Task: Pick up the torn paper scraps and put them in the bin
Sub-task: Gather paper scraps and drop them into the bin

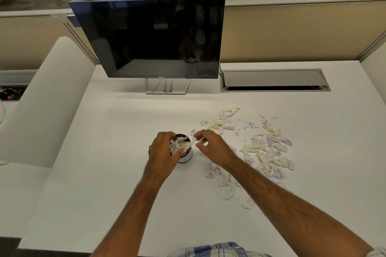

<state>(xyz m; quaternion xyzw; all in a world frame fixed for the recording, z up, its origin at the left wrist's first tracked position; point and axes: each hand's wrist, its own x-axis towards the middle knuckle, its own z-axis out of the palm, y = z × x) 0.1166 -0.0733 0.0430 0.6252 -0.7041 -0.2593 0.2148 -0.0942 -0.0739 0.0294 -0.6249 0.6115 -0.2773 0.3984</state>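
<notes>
a: left hand [161, 149] wrapped around the small white bin [186, 157], fingers curled over the near-left side of the rim, thumb hidden behind. gripping it in place on the white desk [117, 173].

b: and the right hand [213, 148]?

a: just right of the bin, thumb and forefinger pinched together on one torn strip [191, 143]. other fingers loosely curled, apart from the pinch. strip reaching leftward over the bin's mouth, far end touching the heap inside.

b: bin contents?

a: stuffed with pale scraps, piled up to the rim and a little above. dark inner wall showing at the far edge only.

b: rest of the scraps?

a: scattered paper scraps [269, 150] lying flat and crumpled on the desk to the right of the bin, white, cream and faintly lilac. one cluster farther back near the middle, a wider spread well to the right, a trail running toward the near edge under the right forearm. a couple of small bits just beside the bin's far-right side.

b: anything else on the desk?

a: dark monitor [150, 37] on a stand at the back, screen off. grey cable hatch [273, 78] to its right, lid partly raised. beige partition [302, 31] behind both. checked shirt [215, 250] at the bottom edge.
</notes>
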